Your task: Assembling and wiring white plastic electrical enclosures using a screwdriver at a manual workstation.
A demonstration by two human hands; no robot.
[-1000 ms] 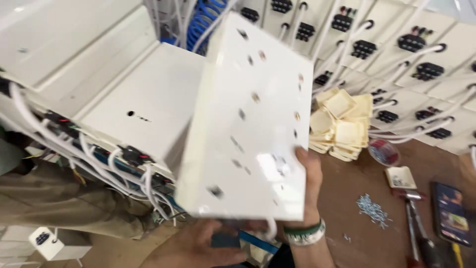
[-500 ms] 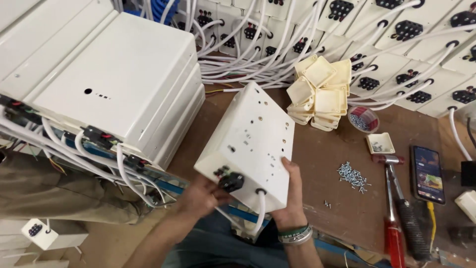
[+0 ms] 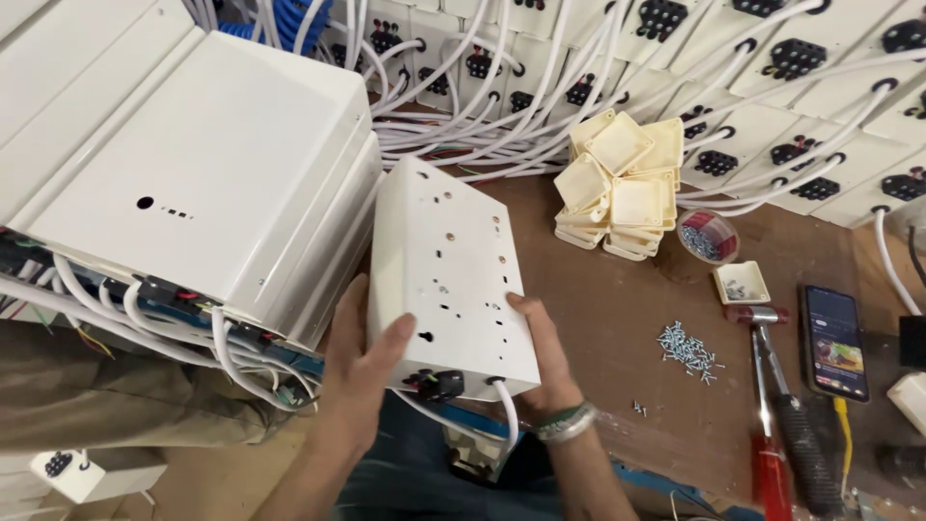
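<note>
White metal box [image 3: 449, 275] is held above the near edge of the counter [image 3: 617, 328], tilted, with its drilled flat face turned upward; it sits between a tall stack of larger white enclosures [image 3: 207, 174] on the left and a pile of cream plastic housings [image 3: 622, 183] further right. The left hand [image 3: 362, 371] is clamped on the box's near left edge, thumb laid across the face; the right hand [image 3: 550, 362] is closed on the near right edge, fingers beneath, a green bangle [image 3: 567, 423] worn at the wrist. A black connector [image 3: 436, 384] and a white cable [image 3: 506, 410] are seen at the box's near end. The box appears to be turned and inspected in both hands; a steady grip on both edges is judged necessary for any further handling, since the cable hangs loose below. The counter is brown wood; scattered on it to the right are small silver screws [image 3: 687, 347], a round tub of red and grey fasteners [image 3: 706, 236], a small cream tray [image 3: 741, 283], a hammer with a red handle [image 3: 767, 396] and a phone with a lit screen [image 3: 834, 340]. Along the far side, rows of white boxes with black sockets [image 3: 772, 87] are linked by many white cables [image 3: 482, 116]; the room beyond is not shown.
</note>
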